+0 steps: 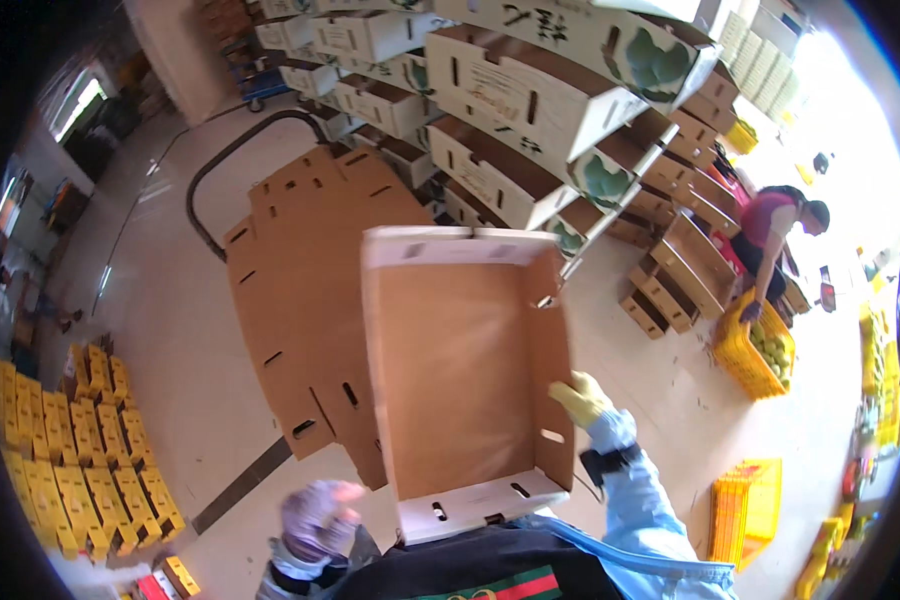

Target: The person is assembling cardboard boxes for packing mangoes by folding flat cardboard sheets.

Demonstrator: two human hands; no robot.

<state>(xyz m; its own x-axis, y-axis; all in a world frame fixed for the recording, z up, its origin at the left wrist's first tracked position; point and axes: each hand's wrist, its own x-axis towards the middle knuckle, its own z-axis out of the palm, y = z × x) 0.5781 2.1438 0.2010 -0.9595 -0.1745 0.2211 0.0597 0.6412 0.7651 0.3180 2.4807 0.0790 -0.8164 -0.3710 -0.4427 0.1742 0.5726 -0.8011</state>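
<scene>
An open cardboard box [460,375], brown inside with white end flaps, stands in front of my body, its near end against my dark top. My right hand [582,400], in a pale yellow glove, is closed at the box's right wall, fingertips over the edge. My left hand [318,515], in a greyish-purple glove with bare fingertips showing, is off the box to its lower left. Its fingers are slightly bent and apart, a bit blurred, with nothing visible in them. Left of the box lies a stack of flat brown cardboard blanks [295,300] with slots cut in them.
Tall stacks of assembled white boxes [510,90] stand ahead. A black curved cart handle [195,195] rises beside the blanks. Yellow boxes [80,470] are stacked at left. On the right, a person [770,225] bends over a yellow crate [745,365] of round green fruit; another yellow crate [745,510] stands nearer.
</scene>
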